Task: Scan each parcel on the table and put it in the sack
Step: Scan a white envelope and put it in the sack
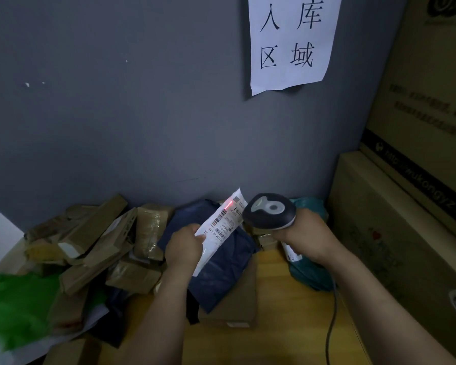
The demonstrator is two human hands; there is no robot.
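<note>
white parcel (217, 233) | red scan line (228, 206) | navy bag (221, 270) | green bag (19, 306)

You're getting one view only, the head camera, looking forward and down over your forearms at the table (287, 312), sitting close to it, facing the grey wall (116, 114) just behind, boxes (406, 206) crowding the right edge.

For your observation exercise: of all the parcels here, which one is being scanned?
The white parcel, held up in the left hand. Only it is lifted off the table and carries the scanner beam's red line.
</note>
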